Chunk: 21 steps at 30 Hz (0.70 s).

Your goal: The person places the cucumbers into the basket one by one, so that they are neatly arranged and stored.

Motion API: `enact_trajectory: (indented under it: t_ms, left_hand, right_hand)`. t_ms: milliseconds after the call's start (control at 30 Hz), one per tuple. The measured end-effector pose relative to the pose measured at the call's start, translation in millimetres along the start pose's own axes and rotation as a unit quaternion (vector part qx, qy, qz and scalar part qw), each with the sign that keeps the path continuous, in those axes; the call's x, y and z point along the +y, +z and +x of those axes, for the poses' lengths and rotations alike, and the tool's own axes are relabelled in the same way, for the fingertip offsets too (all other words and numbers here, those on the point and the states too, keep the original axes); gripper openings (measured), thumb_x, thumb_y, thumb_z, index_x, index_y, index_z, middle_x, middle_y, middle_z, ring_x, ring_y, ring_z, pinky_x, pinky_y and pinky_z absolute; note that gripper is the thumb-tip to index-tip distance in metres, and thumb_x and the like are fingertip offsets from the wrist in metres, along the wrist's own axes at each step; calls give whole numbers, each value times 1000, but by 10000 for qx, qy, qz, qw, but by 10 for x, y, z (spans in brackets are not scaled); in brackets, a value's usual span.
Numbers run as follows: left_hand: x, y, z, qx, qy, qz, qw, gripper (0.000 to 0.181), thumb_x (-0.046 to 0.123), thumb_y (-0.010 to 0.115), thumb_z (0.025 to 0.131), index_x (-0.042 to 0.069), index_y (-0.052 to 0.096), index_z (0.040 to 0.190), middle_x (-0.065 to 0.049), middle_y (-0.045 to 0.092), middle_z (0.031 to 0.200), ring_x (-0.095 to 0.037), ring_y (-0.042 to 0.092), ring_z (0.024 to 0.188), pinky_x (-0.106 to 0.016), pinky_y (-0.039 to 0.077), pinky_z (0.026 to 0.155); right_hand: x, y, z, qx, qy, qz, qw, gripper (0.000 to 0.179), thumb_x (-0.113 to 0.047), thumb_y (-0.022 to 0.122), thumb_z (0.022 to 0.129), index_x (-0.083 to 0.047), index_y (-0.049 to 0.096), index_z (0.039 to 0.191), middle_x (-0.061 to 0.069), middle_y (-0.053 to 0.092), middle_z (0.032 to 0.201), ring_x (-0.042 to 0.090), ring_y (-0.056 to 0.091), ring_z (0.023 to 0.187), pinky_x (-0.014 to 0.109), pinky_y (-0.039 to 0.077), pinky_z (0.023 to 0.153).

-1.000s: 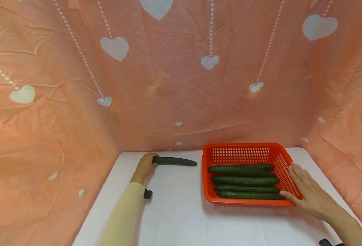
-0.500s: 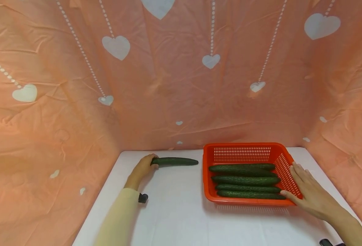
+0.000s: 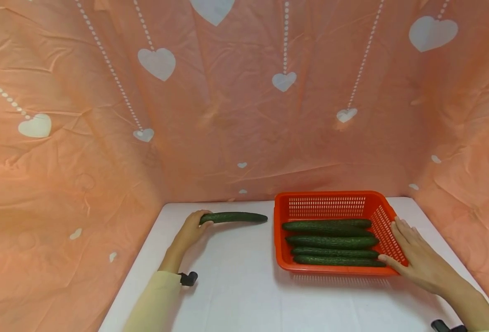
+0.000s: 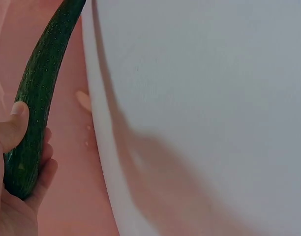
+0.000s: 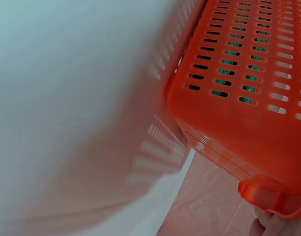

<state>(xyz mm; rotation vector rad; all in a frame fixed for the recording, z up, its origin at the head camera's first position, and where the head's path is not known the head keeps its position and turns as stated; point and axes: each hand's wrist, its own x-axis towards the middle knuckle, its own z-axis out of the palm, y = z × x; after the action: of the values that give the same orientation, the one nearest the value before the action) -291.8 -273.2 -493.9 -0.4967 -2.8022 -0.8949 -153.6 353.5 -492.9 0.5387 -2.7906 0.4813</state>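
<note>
In the head view my left hand [image 3: 189, 229] grips the left end of a dark green cucumber [image 3: 238, 217], which points right toward the basket. Its shadow lies apart from it, so it is held a little above the white table. The left wrist view shows the thumb on one side of the cucumber [image 4: 40, 86] and fingers round the other. My right hand [image 3: 425, 263] lies along the right rim of a red plastic basket [image 3: 278, 235], fingers straight, thumb over the rim near the front corner. Inside the basket, several cucumbers [image 3: 331, 242] lie side by side.
The white table [image 3: 240, 286] ends at the back against an orange cloth [image 3: 219, 152] with white hearts, which also hangs at both sides. The basket's slotted wall [image 5: 229, 59] fills the upper right of the right wrist view.
My left hand has drawn back slightly and lifted the cucumber off the table, where it lay before. The right hand and the basket have stayed in place.
</note>
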Motion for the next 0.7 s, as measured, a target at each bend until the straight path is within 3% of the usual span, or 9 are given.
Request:
enact_trajectory:
  t_ms: [267,467,700]
  left_hand:
    - [115,-48,-181,254,-557,-554,9966,42,20,72,104,1,64,141,-26,66,138,-45,62,127,-61,50,106]
    - [337,-115,-260,659,-419,-921,9927,40,21,74,103,2,67,138,-24,68,137,-43,65,125,-61,52,105]
    - [696,-127,-293,565,-337,-1230,9902,41,22,74,104,4,67,140,-20,68,139,-39,65,128,-58,53,106]
  right_hand:
    - [-5,-14,15,-26,-4,74,10000,96,-40,73,101,15,25,162,35,14,173,24,-9,166,14,-17,122]
    - [-11,-24,25,-38,32,110,9999,96,-40,72,101,14,23,163,34,12,174,29,-8,166,15,-18,122]
    - [-29,4,-16,5,37,122,9999,97,-40,74,100,16,24,162,35,14,173,23,-12,166,17,-18,123]
